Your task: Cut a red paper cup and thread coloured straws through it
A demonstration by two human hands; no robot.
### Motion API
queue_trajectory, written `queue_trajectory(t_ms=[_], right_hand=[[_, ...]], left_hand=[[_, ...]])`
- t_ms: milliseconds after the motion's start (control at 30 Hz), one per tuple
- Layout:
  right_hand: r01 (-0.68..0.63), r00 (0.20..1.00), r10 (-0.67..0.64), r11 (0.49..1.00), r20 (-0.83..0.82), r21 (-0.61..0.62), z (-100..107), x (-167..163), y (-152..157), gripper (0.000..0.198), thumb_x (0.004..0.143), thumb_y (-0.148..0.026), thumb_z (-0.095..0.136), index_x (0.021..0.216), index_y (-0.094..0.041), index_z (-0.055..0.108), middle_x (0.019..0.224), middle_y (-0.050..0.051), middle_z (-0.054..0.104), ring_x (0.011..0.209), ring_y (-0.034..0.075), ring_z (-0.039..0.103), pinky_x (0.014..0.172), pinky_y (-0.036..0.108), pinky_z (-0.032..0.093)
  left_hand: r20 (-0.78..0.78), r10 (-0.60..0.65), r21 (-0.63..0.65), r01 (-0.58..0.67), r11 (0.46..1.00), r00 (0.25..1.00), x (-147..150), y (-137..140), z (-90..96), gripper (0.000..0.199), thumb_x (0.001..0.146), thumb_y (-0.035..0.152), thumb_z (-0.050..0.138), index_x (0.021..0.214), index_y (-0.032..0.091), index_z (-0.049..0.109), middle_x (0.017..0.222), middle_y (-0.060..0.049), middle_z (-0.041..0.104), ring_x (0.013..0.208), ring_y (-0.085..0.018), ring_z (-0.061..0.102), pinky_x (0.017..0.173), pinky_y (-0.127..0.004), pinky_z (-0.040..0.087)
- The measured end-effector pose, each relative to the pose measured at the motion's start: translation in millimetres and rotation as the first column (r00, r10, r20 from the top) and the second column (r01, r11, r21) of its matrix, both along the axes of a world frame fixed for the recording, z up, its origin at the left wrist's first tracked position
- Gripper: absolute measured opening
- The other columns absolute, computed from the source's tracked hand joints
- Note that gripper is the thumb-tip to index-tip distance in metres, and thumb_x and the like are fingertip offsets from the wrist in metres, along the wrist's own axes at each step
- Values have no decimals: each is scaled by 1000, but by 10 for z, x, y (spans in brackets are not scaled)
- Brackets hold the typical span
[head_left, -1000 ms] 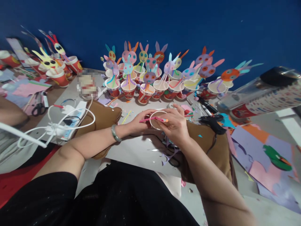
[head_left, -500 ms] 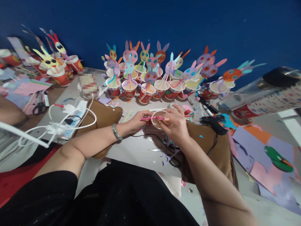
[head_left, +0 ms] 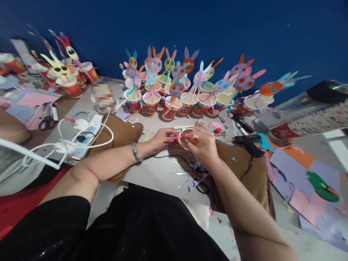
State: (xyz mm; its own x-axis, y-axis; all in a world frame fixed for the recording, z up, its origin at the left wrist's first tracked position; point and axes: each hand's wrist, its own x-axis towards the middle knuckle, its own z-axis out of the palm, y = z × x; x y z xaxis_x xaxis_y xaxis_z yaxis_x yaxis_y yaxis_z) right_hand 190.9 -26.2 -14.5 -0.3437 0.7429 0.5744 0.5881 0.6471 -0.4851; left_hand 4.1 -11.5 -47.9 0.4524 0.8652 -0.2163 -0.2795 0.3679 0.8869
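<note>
A paper cup (head_left: 180, 143) with a white rim is tipped on its side in front of me, its mouth turned toward my right hand. My right hand (head_left: 203, 145) is closed around the cup, with fingers at and inside the rim. From the left, my left hand (head_left: 160, 140) pinches the end of some thin pink strips (head_left: 172, 138). These strips run across the cup's mouth, and a small orange tip (head_left: 195, 136) shows near my right fingers. Whether the strips are fixed to the cup is hidden by my fingers.
Several red paper cups with paper rabbit heads (head_left: 172, 108) stand along the blue wall. A glue gun (head_left: 248, 142), brown cushions (head_left: 240, 166), paper scraps (head_left: 197, 177) and a large clear bottle (head_left: 296, 119) lie to the right. A power strip (head_left: 87, 139) with white cables is left; another person's arm (head_left: 12, 128) is beyond.
The whole view has shifted slightly, so things appear a little further right. Both hands keep their hold on the cup and the pink strips, with hardly any movement.
</note>
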Motion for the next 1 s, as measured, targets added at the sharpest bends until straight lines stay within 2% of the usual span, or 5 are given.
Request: queue_trajectory(t_ms=[167, 433, 600, 700, 1000], right_hand=[[-12, 1000, 13, 999, 10, -45, 13, 0, -7, 13, 86, -20, 64, 75, -24, 69, 84, 3, 79, 87, 25, 73, 108, 56, 47], [-25, 1000, 24, 998, -8, -63, 18, -3, -3, 14, 86, -20, 64, 73, -23, 68, 82, 4, 77, 83, 24, 72, 104, 54, 48], [-15, 999, 10, 992, -44, -127, 20, -15, -14, 15, 86, -20, 64, 72, -22, 68, 77, 5, 75, 77, 24, 69, 78, 41, 56], [-6, 999, -1, 989, -47, -146, 16, -17, -17, 14, 85, -20, 64, 72, -22, 69, 77, 5, 74, 77, 24, 69, 74, 38, 55], [-36, 999, 35, 997, -27, -65, -41, -24, 22, 13, 78, -14, 62, 68, -22, 66, 75, 5, 74, 83, 25, 73, 76, 36, 56]], left_hand=[[6, 2, -39, -2, 999, 1000, 6, -6, 0, 50, 56, 38, 96, 93, 9, 80, 88, -8, 72, 75, -14, 66, 73, -27, 54], [-26, -25, -39, 24, 999, 999, -15, -18, 42, 40, 61, 25, 89, 97, 10, 80, 85, -7, 71, 73, -13, 65, 73, -26, 55], [-32, -19, -19, 18, 1000, 999, -8, -20, 40, 30, 63, 20, 85, 90, 10, 80, 84, -6, 71, 71, -11, 63, 70, -25, 52], [-36, -27, -13, 26, 1000, 999, -7, -25, 35, 29, 65, 18, 83, 92, 10, 81, 82, -6, 70, 70, -11, 63, 70, -26, 53], [-76, 84, -118, -93, 989, 994, -9, 19, 55, 31, 63, 4, 79, 93, 8, 77, 86, -7, 74, 72, -12, 66, 75, -27, 54]])
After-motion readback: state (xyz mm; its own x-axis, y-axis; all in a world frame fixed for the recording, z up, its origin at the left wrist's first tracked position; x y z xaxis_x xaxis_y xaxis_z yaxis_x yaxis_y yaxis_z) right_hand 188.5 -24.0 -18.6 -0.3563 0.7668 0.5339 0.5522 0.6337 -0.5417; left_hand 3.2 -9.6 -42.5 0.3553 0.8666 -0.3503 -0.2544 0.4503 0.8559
